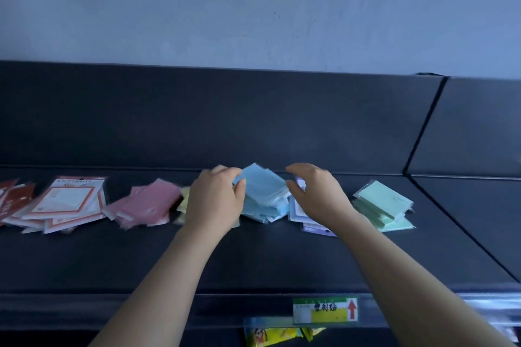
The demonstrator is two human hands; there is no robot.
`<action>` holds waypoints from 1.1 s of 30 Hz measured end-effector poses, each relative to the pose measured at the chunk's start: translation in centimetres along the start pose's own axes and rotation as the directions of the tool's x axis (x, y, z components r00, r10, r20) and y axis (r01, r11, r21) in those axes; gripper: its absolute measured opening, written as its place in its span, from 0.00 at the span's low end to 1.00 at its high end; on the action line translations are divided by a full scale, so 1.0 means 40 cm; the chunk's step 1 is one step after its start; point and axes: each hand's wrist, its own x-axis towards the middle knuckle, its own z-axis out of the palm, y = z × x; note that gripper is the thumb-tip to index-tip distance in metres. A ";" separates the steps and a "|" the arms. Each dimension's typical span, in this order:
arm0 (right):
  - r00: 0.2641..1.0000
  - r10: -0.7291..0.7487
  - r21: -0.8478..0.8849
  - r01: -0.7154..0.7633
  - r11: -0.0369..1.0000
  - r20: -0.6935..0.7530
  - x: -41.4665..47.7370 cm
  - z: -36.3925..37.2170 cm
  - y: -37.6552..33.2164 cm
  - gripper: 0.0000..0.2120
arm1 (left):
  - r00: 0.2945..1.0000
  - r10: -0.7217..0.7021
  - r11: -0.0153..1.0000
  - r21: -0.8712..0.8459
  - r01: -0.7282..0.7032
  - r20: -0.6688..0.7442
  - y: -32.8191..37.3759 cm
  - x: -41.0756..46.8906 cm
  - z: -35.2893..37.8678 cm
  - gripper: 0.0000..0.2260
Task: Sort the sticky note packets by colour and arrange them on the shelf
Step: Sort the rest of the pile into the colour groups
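Sticky note packets lie in colour piles along a dark shelf (253,259). From left: red and white packets (64,200), pink packets (149,203), a yellow pile (184,200) mostly hidden by my left hand, a blue pile (265,197), purple packets (298,211) and green packets (383,203). My left hand (217,200) pinches the left edge of the top blue packet, which is tilted up. Curved fingers of my right hand (315,191) hover over the purple pile, just right of the blue pile, holding nothing.
A dark back panel (253,121) rises behind the shelf, with a pale wall above. A second shelf section (479,205) adjoins at the right. A green and yellow price label (324,310) sits on the front rail, with a yellow packet (279,335) below.
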 end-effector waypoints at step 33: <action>0.919 0.334 -0.198 -0.374 0.906 -0.209 -0.388 -0.635 1.048 0.11 | 0.895 0.344 0.935 -0.194 -0.298 0.283 1.106 -0.060 0.628 0.15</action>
